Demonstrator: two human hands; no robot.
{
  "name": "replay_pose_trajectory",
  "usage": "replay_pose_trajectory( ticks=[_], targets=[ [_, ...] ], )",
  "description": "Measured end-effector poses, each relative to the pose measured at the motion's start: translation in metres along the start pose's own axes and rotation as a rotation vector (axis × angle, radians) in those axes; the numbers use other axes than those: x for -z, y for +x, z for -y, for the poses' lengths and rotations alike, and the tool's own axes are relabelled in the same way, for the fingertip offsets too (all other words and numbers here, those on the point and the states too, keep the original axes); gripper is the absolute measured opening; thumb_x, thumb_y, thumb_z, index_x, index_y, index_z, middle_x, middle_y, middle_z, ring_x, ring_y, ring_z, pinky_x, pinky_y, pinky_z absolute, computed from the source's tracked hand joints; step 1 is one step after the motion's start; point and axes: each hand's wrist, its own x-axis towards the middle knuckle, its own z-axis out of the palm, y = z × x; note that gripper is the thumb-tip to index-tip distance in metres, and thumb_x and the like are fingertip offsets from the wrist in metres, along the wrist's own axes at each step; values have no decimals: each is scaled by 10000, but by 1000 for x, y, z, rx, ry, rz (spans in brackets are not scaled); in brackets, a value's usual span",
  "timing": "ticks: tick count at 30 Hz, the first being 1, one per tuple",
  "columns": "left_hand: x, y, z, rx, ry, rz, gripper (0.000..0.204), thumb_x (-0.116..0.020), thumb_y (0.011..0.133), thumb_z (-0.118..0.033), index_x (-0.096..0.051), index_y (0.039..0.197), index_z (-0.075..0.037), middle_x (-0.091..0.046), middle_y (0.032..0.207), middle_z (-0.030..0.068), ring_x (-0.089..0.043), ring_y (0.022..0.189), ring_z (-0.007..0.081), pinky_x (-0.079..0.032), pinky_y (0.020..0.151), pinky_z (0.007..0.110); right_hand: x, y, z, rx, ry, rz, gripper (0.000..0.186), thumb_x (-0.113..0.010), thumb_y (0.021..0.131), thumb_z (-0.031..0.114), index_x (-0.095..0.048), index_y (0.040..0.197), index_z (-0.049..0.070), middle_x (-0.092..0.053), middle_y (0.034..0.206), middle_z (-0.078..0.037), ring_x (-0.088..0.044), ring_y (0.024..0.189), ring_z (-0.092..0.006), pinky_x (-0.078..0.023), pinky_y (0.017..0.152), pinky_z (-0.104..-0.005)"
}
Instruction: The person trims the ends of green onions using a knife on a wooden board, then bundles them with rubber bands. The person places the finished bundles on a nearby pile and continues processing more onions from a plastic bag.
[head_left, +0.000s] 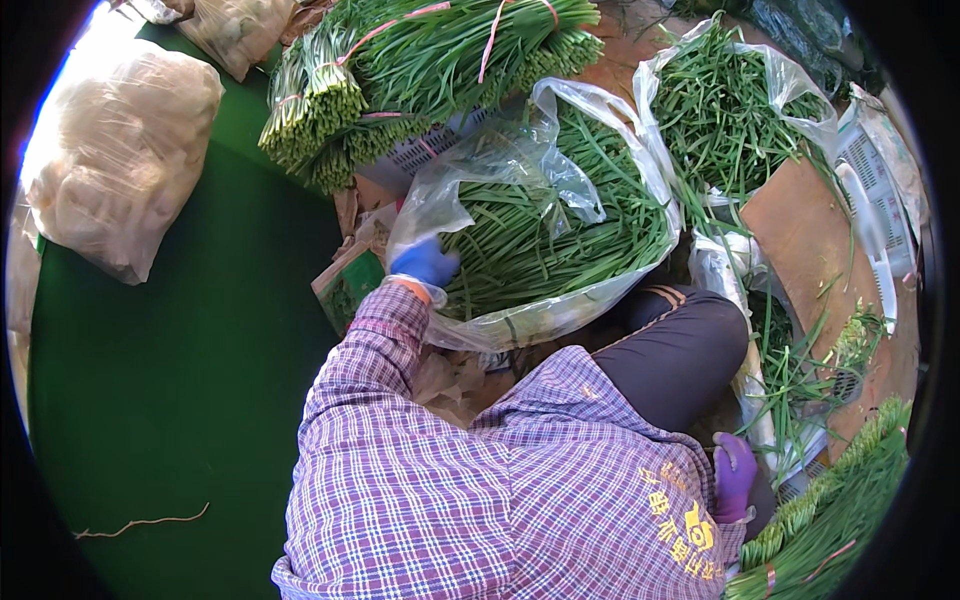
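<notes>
My left hand (pixel 425 262), in a blue glove, is closed at the left rim of a large clear plastic bag (pixel 525 328). Long loose garlic chives (pixel 540 250) fill this bag in front of me. Low on the right, my right hand (pixel 735 472) wears a purple glove and sits beside my body, its fingers curled. What lies inside them, if anything, is hidden. Just beyond that hand is a pile of chives (pixel 830 525) tied with pink bands. My plaid sleeve (pixel 385 335) reaches up to the bag, and my bent dark-trousered leg (pixel 675 345) lies against its near side.
Banded chive bundles (pixel 430 60) lie on a crate (pixel 420 150) at the far side. A second open bag of chives (pixel 725 120) stands far right, near a brown board (pixel 805 230) with loose scraps. At left, a stuffed translucent bag (pixel 125 150) lies on a green surface (pixel 180 380).
</notes>
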Motion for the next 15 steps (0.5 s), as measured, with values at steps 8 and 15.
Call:
replay_pose_trajectory(
  ticks=[8,15],
  targets=[
    [-4,-6,34,-324,220,-18,835,-758,646,-371,-435,1358,-78,-452,1373,180,-432,1259,331,-342,1062,368,1,1,-23,6,-90,-12,186,-559,796,19,-637,959,-24,-640,938,-140,-612,876,-246,-481,800,-320],
    [-4,16,22,-302,274,14,803,-763,629,-369,-469,1312,-67,-487,1316,183,-465,1211,335,-367,1028,373,1,-9,-21,-2,-152,-62,177,-572,797,39,-649,950,-4,-644,922,-143,-615,875,-258,-484,792,-328]
  ],
)
